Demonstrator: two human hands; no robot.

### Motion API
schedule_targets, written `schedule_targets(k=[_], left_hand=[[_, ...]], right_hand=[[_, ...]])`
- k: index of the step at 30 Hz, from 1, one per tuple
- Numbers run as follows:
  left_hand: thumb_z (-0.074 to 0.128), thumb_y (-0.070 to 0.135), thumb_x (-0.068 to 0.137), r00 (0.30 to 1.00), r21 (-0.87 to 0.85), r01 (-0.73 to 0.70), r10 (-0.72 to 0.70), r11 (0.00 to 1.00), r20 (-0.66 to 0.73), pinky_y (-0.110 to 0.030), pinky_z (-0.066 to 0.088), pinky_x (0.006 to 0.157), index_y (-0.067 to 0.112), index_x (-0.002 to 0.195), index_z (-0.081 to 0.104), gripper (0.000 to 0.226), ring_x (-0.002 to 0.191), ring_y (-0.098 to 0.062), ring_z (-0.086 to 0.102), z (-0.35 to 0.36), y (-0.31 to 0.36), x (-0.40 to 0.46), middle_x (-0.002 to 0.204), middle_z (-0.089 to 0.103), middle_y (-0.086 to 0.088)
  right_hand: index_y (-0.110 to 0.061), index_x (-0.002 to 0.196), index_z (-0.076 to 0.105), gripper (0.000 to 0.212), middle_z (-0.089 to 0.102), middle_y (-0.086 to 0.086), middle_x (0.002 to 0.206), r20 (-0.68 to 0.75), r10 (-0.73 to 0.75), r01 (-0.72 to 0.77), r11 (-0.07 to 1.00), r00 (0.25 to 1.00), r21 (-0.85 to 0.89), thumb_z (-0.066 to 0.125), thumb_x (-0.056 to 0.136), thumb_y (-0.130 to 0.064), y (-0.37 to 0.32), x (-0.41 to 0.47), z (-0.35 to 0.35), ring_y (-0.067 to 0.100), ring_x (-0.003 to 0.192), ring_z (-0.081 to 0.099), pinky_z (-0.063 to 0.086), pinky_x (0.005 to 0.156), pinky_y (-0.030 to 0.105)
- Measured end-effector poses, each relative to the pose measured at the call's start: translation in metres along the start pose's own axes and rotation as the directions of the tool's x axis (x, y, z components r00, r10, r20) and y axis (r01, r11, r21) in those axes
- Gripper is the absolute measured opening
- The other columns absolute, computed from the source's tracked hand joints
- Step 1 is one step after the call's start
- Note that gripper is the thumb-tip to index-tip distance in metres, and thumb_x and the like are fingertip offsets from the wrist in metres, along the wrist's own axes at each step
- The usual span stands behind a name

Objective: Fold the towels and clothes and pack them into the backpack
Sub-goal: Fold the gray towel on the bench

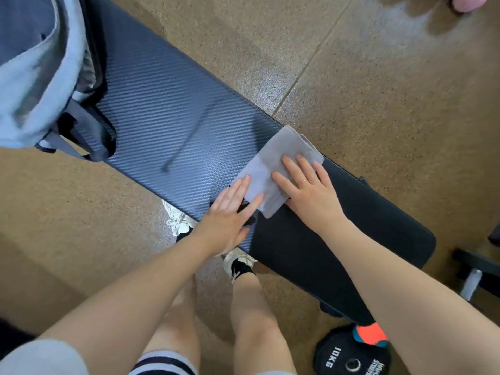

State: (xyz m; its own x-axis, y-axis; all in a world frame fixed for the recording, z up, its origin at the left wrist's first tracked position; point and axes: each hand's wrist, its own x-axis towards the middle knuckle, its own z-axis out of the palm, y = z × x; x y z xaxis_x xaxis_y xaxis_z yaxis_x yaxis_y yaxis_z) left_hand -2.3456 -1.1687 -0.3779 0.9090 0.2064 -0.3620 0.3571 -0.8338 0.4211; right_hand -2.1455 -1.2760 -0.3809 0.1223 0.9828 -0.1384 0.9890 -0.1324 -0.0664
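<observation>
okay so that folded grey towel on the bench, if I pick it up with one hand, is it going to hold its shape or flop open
The folded grey towel is thin, with loose layers showing at its far edge, so it will probably sag and fan open. It looks light. Both hands, the left hand and the right hand, lie flat on it; pinching across all layers should help.

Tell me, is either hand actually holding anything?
No. Both the left hand and right hand lie flat and open, pressing the folded grey towel against the bench.

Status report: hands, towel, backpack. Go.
Left hand and right hand flat on folded grey towel. Towel on bench. Backpack at far end, path clear.
</observation>
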Motion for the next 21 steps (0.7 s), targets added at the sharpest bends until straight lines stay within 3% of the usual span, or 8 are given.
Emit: schedule_targets(k=[3, 5, 7, 10, 12, 14, 17, 21], left_hand=[[0.061, 0.019, 0.081, 1.0, -0.204, -0.003, 0.0, 0.979, -0.015, -0.043, 0.018, 0.106, 0.03, 0.142, 0.022, 0.074, 0.141, -0.029, 0.006, -0.008, -0.008, 0.002, 0.154, 0.007, -0.02], [0.059, 0.026, 0.085, 0.999, -0.304, 0.035, -0.036, 0.952, 0.002, -0.039, 0.012, 0.114, 0.036, 0.145, 0.012, 0.076, 0.141, -0.019, 0.002, -0.021, -0.012, 0.002, 0.155, 0.003, -0.008], [0.064, 0.037, 0.083, 0.993, -0.399, 0.121, -0.113, 0.909, 0.044, -0.037, 0.01, 0.118, 0.03, 0.146, 0.004, 0.086, 0.142, -0.009, 0.0, -0.035, -0.015, -0.001, 0.155, 0.003, 0.005], [0.073, 0.04, 0.074, 0.984, -0.487, 0.158, -0.18, 0.859, 0.001, -0.031, 0.015, 0.116, 0.018, 0.145, 0.019, 0.092, 0.141, -0.013, 0.016, -0.064, -0.021, -0.013, 0.152, 0.021, 0.001], [0.071, 0.039, 0.074, 0.973, -0.537, 0.122, -0.208, 0.835, -0.102, -0.033, 0.027, 0.11, 0.016, 0.14, 0.03, 0.081, 0.133, -0.017, 0.032, -0.087, -0.029, -0.025, 0.144, 0.037, -0.004], [0.061, 0.037, 0.077, 0.945, -0.562, 0.111, -0.262, 0.82, -0.196, -0.031, 0.036, 0.098, 0.024, 0.131, 0.032, 0.062, 0.121, -0.02, 0.043, -0.115, -0.041, -0.037, 0.132, 0.049, -0.006], [0.057, 0.033, 0.081, 0.907, -0.594, 0.163, -0.357, 0.788, -0.224, -0.033, 0.041, 0.089, 0.027, 0.128, 0.036, 0.052, 0.112, -0.026, 0.051, -0.16, -0.071, -0.059, 0.122, 0.055, -0.007], [0.046, 0.044, 0.081, 0.855, -0.729, 0.202, -0.481, 0.654, -0.195, -0.034, 0.044, 0.09, 0.02, 0.131, 0.045, 0.055, 0.111, -0.021, 0.054, -0.212, -0.127, -0.089, 0.121, 0.057, -0.003]], right_hand=[[-0.023, 0.108, 0.052, 0.025, 0.055, 0.013, 0.125, -0.115, 0.016, -0.015, 1.0, 0.993, 0.006, 0.057, 0.083, -0.018, -0.005, 0.011, -0.001, 0.035, 0.113, 0.056, 0.038, 0.092, 0.04], [-0.021, 0.103, 0.055, 0.022, 0.059, 0.013, 0.118, -0.115, 0.015, -0.008, 0.998, 0.993, 0.065, 0.055, 0.081, -0.017, -0.008, 0.018, -0.01, 0.032, 0.112, 0.053, 0.036, 0.09, 0.038], [-0.015, 0.1, 0.059, 0.022, 0.062, 0.012, 0.112, -0.05, -0.011, 0.021, 0.976, 0.999, 0.218, 0.053, 0.079, -0.019, -0.009, 0.025, -0.026, 0.028, 0.112, 0.049, 0.034, 0.091, 0.036], [-0.009, 0.108, 0.06, 0.027, 0.062, 0.009, 0.111, 0.176, -0.031, -0.052, 0.892, 0.984, 0.449, 0.053, 0.084, -0.019, -0.021, 0.046, -0.064, 0.029, 0.106, 0.055, 0.037, 0.092, 0.037], [-0.01, 0.117, 0.056, 0.029, 0.061, 0.005, 0.113, 0.347, 0.002, -0.218, 0.781, 0.938, 0.585, 0.056, 0.09, -0.017, -0.037, 0.063, -0.094, 0.024, 0.102, 0.056, 0.042, 0.084, 0.033], [-0.012, 0.118, 0.054, 0.027, 0.06, -0.002, 0.107, 0.433, 0.0, -0.324, 0.663, 0.901, 0.674, 0.055, 0.091, -0.016, -0.055, 0.085, -0.121, 0.014, 0.094, 0.054, 0.042, 0.075, 0.02], [-0.015, 0.119, 0.054, 0.028, 0.059, -0.009, 0.102, 0.445, 0.001, -0.363, 0.581, 0.895, 0.729, 0.055, 0.091, -0.015, -0.085, 0.127, -0.16, 0.001, 0.086, 0.053, 0.039, 0.068, 0.005], [-0.017, 0.118, 0.056, 0.027, 0.061, -0.009, 0.098, 0.44, -0.049, -0.343, 0.553, 0.897, 0.76, 0.057, 0.091, -0.019, -0.132, 0.194, -0.199, 0.002, 0.083, 0.054, 0.041, 0.068, 0.009]])
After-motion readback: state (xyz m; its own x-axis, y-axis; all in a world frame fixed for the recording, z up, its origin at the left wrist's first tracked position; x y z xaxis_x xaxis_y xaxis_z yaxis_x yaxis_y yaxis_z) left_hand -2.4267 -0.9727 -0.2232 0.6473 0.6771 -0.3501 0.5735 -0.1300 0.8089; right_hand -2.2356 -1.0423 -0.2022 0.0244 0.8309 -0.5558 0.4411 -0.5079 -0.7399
